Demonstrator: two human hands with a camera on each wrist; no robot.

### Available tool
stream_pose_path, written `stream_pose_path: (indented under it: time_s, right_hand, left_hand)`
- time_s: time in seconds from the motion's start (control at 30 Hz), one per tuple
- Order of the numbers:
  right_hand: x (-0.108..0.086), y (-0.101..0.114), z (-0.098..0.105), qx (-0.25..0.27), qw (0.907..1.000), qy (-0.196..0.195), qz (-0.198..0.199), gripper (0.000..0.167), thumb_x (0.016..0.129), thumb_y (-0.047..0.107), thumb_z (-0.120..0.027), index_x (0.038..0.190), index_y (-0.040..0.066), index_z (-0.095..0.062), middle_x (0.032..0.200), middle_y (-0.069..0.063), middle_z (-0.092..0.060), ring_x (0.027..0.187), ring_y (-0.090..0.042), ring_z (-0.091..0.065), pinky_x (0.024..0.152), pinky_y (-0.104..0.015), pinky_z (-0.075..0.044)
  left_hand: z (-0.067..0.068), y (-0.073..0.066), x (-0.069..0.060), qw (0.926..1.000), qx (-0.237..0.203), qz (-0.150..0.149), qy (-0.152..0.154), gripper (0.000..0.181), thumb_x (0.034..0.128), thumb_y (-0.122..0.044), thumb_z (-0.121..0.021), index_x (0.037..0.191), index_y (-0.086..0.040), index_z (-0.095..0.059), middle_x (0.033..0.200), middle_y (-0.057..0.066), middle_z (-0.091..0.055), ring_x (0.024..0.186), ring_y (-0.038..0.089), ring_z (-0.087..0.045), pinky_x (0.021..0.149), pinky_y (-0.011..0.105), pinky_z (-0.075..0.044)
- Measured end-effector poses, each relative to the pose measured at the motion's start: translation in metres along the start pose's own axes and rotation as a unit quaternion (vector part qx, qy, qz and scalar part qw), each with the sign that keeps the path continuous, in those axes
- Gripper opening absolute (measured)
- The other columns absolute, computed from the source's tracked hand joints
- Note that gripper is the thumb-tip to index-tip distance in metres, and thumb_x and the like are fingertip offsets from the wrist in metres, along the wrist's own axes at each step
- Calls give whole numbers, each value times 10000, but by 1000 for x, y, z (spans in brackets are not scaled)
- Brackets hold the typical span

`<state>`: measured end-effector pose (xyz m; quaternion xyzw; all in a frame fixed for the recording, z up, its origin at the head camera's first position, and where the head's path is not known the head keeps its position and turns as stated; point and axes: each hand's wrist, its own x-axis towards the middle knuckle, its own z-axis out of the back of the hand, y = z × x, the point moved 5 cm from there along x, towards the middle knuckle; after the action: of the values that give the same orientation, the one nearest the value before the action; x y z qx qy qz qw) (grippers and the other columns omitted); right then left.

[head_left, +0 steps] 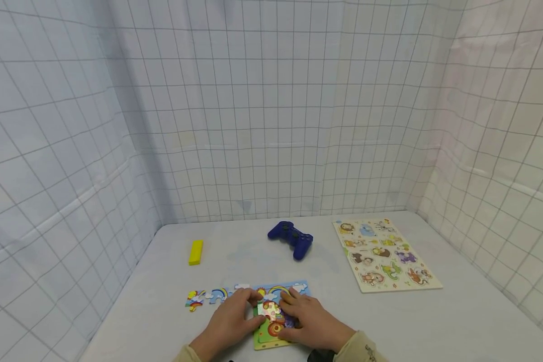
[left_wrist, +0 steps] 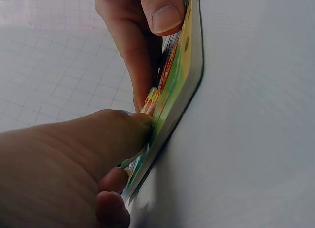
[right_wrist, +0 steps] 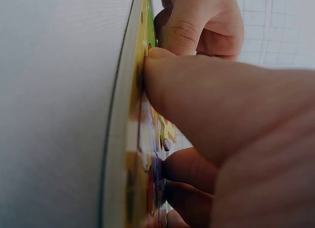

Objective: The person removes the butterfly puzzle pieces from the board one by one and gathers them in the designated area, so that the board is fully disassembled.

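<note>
A colourful jigsaw board [head_left: 264,346] lies near the table's front, with a hand at each side. The left hand [head_left: 230,322] rests at its left side; in the left wrist view its thumb [left_wrist: 140,127] presses on the picture surface. The right hand [head_left: 315,322] lies over the right part, its thumb [right_wrist: 160,63] on the board near the front edge and its fingertips on the picture. Between the hands, a pale, patterned piece [head_left: 270,310] sits raised on the picture. Part of the board is hidden under the right hand.
Joined puzzle pieces [head_left: 218,295] and a multicoloured cluster [head_left: 194,299] lie left of the board. Farther back are a yellow block [head_left: 196,252] and a blue game controller [head_left: 291,238]. An animal puzzle board [head_left: 377,262] lies at the right. Grid-patterned sheets enclose the table.
</note>
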<state>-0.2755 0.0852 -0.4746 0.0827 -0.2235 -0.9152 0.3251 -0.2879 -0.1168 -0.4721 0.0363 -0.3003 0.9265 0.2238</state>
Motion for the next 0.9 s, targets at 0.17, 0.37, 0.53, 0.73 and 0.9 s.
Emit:
stream_pose_path:
  time_s: [0.17,0.37,0.53,0.73,0.9]
  right_hand:
    - [0,1,0,-5,10000,-20,17,748,975,612,-593,1546,145,-468,1643,-81,-373,1546,-363,-278,1135,-639,-336]
    - [1,0,-1,9,10000,-40,37,742,979,608,-589,1548,148,-465,1647,-80,-365,1546,-363,-278,1136,-637,-336]
    - [0,1,0,43,10000,-25,-4,738,980,600,-593,1547,144,-467,1647,-83,-367,1548,-364,-272,1143,-636,-324]
    - [-1,2,1,76,10000,14,-63,744,980,592,-600,1545,127,-467,1650,-82,-361,1553,-358,-259,1152,-633,-310]
    - [0,2,1,119,9999,21,-64,747,976,587,-612,1543,122,-469,1648,-84,-363,1551,-362,-263,1150,-633,-315]
  left_hand:
    - [-1,2,3,9994,-345,4,-78,382,879,-344,-823,1205,-207,-679,1012,-92,-570,713,15,-478,622,220,-424]
    - [1,0,4,9959,-857,-183,-236,219,896,-242,-816,1098,-229,-731,976,-67,-567,827,26,-564,730,231,-498]
    - [0,3,4,9913,-1246,-13,-425,161,894,-180,-812,1043,-214,-761,958,-35,-610,822,7,-609,723,211,-543]
    - [-3,8,5,9846,-1648,278,-522,132,893,-171,-812,1009,-187,-751,974,-33,-687,791,17,-639,698,214,-545]
    - [-2,11,7,9770,-2022,500,-447,124,916,-183,-789,1025,-157,-735,974,-42,-721,808,53,-654,707,225,-543]
